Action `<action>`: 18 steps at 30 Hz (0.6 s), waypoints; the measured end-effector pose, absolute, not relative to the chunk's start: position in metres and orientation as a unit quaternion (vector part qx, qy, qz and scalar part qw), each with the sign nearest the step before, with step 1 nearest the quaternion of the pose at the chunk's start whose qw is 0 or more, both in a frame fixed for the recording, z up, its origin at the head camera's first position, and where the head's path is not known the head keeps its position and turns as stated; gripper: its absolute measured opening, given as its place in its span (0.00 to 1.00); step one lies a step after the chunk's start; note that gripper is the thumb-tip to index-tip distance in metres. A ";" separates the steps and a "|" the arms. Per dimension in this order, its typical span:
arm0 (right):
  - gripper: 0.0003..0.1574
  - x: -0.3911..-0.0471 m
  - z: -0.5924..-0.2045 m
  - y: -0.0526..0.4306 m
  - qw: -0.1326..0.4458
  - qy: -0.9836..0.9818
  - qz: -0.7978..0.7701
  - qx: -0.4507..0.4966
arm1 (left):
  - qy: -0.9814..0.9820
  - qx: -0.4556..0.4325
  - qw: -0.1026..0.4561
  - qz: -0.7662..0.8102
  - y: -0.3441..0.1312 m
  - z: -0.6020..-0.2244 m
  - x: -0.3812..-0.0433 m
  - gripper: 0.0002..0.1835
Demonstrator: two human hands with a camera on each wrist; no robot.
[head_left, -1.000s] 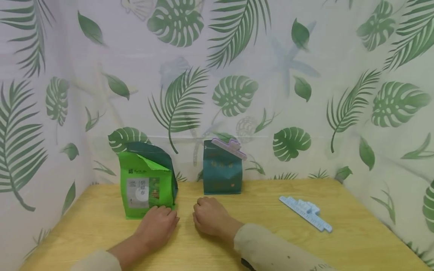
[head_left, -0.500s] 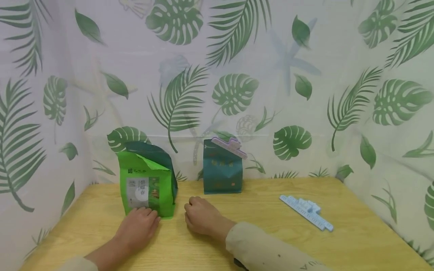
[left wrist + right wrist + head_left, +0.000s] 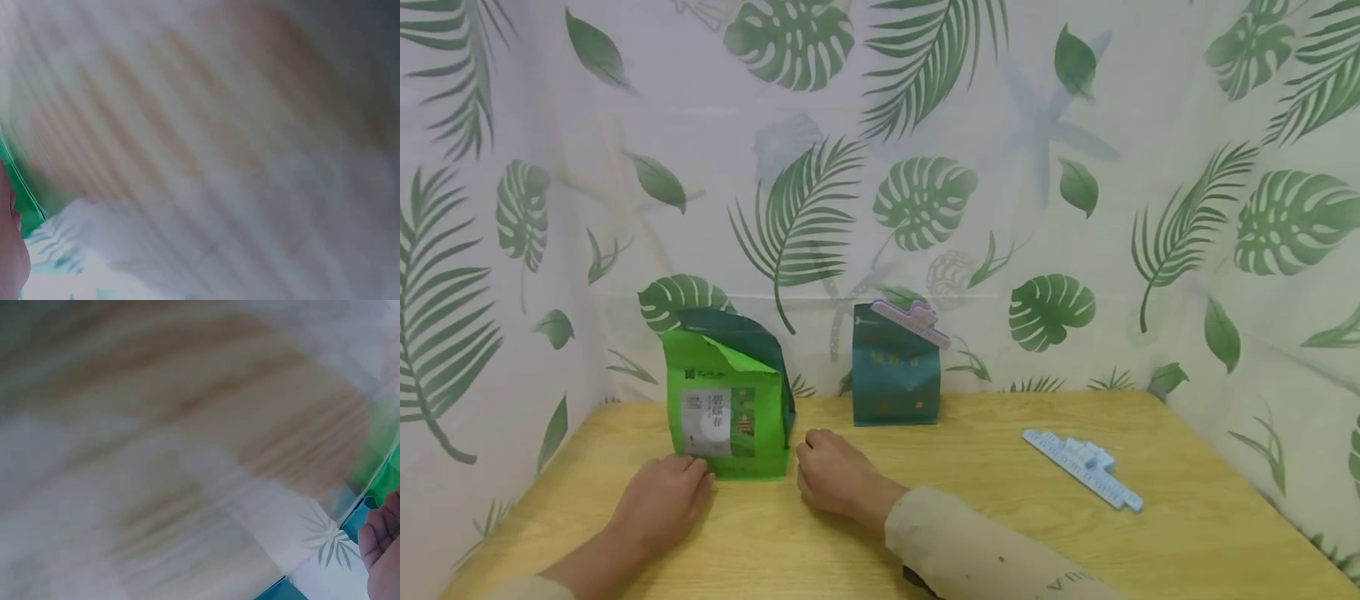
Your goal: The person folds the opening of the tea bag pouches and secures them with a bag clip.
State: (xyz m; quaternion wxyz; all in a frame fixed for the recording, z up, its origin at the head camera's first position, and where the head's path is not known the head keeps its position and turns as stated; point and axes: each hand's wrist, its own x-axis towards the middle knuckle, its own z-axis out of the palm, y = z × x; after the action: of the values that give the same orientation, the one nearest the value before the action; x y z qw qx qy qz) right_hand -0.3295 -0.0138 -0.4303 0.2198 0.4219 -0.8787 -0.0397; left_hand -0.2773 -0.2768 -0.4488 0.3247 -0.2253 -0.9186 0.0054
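A bright green tea bag [image 3: 726,375] with a grey label stands upright at the left of the table, its top folded over at a slant. My left hand [image 3: 662,500] rests on the table at the bag's lower left front corner, fingers loosely bent and overlapping its base in the head view. To the right of that bag my right hand [image 3: 833,473] lies on the table with loosely curled fingers, holding nothing. The left wrist view catches the edge of the left hand [image 3: 12,250] beside green bag material [image 3: 24,197]; the right wrist view has the right fingers [image 3: 375,534] near green and teal bags.
Behind the green bag stands a dark teal bag [image 3: 741,325]. Farther back, another teal bag [image 3: 895,379] carries a slanted purple clip [image 3: 913,322] on its top. A light blue sealing clip [image 3: 1082,468] lies on the wooden table [image 3: 985,492] at right. Leaf-patterned sheeting surrounds the table.
My left hand has slid left along the front of the green bag, uncovering its lower right part. My right hand has shifted a little left. The bags and clips stay where they were.
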 end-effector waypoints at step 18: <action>0.16 -0.326 -0.428 -0.033 0.210 -0.885 -0.080 0.409 | -0.971 -0.059 0.232 0.016 -0.307 -0.442 -0.279 0.28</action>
State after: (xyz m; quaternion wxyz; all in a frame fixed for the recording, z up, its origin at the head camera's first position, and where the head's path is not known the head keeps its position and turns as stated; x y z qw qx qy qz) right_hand -0.3257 -0.0331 -0.4276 0.2102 0.4085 -0.8846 -0.0798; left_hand -0.2787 -0.3068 -0.4415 0.2320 -0.0593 -0.9708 0.0164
